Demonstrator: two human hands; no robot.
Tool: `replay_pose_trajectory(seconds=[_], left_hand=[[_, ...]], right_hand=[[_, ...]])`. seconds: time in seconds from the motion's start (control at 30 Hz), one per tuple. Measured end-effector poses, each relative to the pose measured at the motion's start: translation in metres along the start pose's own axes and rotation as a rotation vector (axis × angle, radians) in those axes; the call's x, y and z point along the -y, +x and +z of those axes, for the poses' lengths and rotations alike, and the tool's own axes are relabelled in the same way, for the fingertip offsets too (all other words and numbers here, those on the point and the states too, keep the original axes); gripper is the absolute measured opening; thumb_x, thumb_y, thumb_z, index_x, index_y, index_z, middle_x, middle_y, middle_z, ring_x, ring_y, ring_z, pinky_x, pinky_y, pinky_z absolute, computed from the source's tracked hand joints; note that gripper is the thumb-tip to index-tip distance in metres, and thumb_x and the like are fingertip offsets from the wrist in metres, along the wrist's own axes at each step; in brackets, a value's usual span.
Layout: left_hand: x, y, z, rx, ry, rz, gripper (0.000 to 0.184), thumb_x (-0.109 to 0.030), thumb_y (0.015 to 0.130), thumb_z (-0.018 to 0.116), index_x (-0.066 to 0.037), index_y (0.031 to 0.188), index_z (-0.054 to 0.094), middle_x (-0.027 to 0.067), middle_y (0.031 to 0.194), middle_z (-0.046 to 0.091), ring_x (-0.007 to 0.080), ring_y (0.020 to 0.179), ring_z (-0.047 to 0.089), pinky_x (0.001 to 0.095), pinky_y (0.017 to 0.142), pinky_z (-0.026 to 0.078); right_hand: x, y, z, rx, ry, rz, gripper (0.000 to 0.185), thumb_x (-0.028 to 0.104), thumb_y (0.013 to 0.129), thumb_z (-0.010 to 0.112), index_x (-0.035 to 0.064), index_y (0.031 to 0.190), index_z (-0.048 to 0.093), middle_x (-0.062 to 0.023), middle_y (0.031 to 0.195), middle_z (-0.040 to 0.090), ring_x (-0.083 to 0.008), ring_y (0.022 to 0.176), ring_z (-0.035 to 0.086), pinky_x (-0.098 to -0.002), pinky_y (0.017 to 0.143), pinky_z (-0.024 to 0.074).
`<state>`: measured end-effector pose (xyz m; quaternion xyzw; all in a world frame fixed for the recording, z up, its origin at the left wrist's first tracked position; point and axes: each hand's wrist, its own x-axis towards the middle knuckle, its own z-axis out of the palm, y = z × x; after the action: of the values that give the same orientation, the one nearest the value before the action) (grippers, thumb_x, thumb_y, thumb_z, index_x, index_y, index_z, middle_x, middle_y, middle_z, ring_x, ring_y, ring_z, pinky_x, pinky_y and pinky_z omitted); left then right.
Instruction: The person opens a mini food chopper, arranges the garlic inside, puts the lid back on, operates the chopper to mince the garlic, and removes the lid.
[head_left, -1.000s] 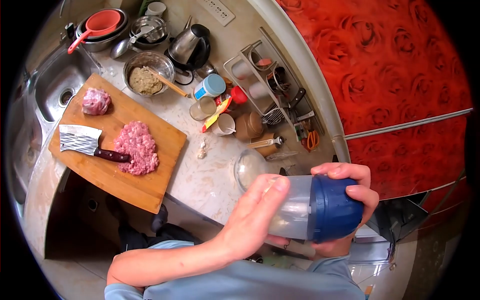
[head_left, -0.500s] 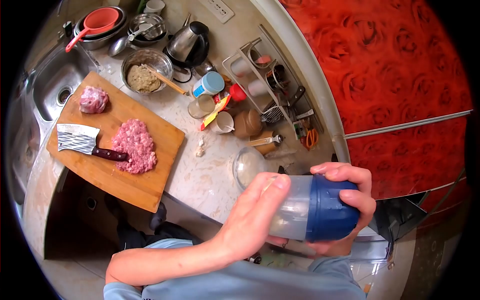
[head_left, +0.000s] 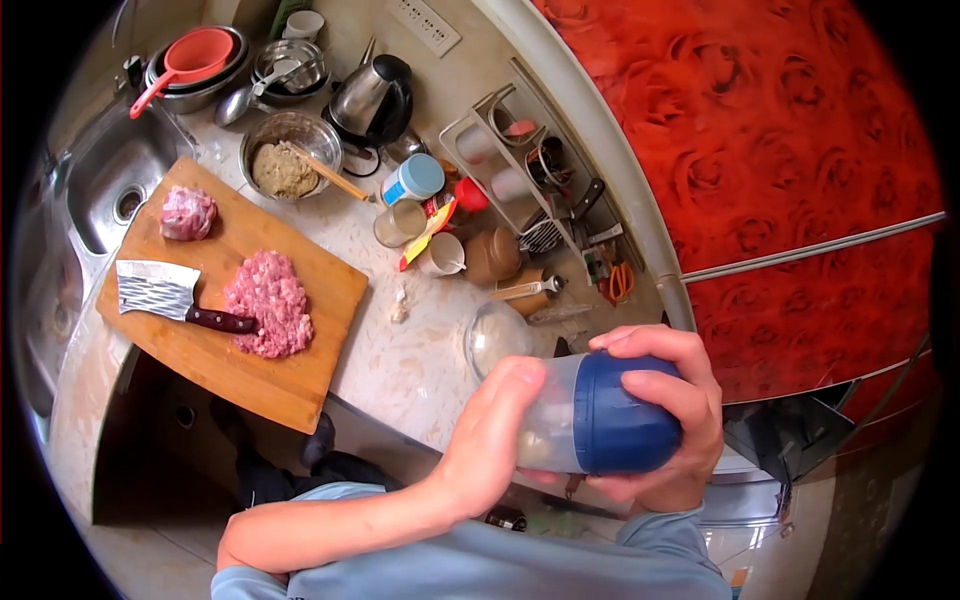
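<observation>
Right of lower centre, the left hand wraps the clear end of a blue-capped container; the right hand curls around its blue end, both parts joined. At left, the cutting board bears minced meat and an unminced meat lump.

The near container is clear with a dark blue end — the doors at right red, rose-patterned. At left, pink mince, tan board.

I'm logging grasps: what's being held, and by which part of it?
A blue-and-clear container: left grip around its clear end, right grip around its blue end.
</observation>
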<state>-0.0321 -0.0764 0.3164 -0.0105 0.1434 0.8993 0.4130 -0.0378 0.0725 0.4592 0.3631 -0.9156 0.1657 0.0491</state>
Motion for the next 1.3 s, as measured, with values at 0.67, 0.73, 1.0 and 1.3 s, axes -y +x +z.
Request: replay_pose_trajectory(seconds=[0.67, 0.73, 1.0, 1.3], left_hand=[[-0.005, 0.026, -0.011, 0.003, 0.047, 0.071, 0.067, -0.058, 0.104, 0.042, -0.004, 0.144, 0.045, 0.0132, 0.128, 0.058, 0.0235, 0.124, 0.055, 0.0374, 0.078, 0.061], [0.002, 0.024, -0.016, 0.029, 0.113, 0.189, 0.078, -0.056, 0.098, 0.058, -0.008, 0.154, 0.033, 0.0115, 0.14, 0.051, 0.0249, 0.127, 0.053, 0.0404, 0.086, 0.058], [0.015, 0.02, -0.038, 0.05, -0.077, 0.043, 0.1, -0.051, 0.083, 0.08, -0.013, 0.158, 0.025, 0.0099, 0.148, 0.045, 0.0262, 0.131, 0.052, 0.0453, 0.097, 0.052], [0.041, 0.017, -0.039, 0.068, 0.008, 0.368, 0.109, -0.041, 0.082, 0.084, -0.001, 0.16, 0.018, 0.0101, 0.15, 0.046, 0.0198, 0.135, 0.046, 0.0354, 0.116, 0.034]], right_hand=[[-0.012, 0.005, 0.007, 0.039, -0.134, 0.052, 0.09, 0.026, 0.058, 0.091, 0.0032, 0.136, 0.05, -0.0217, 0.123, 0.057, -0.0356, 0.098, 0.065, -0.0401, 0.076, 0.0577], [-0.015, -0.001, 0.014, 0.005, -0.128, 0.056, 0.093, 0.026, 0.06, 0.09, 0.0031, 0.139, 0.047, -0.0221, 0.127, 0.055, -0.0374, 0.103, 0.064, -0.0407, 0.079, 0.0575], [-0.031, -0.019, 0.028, 0.037, 0.396, 0.201, 0.095, 0.038, 0.083, 0.077, -0.0032, 0.155, 0.03, -0.0214, 0.148, 0.046, -0.0315, 0.132, 0.053, -0.0408, 0.105, 0.0458], [-0.019, -0.041, 0.058, -0.158, 0.964, 0.579, 0.068, 0.037, 0.092, 0.053, -0.0059, 0.143, 0.043, -0.0227, 0.141, 0.052, -0.0282, 0.128, 0.054, -0.0414, 0.11, 0.0411]])
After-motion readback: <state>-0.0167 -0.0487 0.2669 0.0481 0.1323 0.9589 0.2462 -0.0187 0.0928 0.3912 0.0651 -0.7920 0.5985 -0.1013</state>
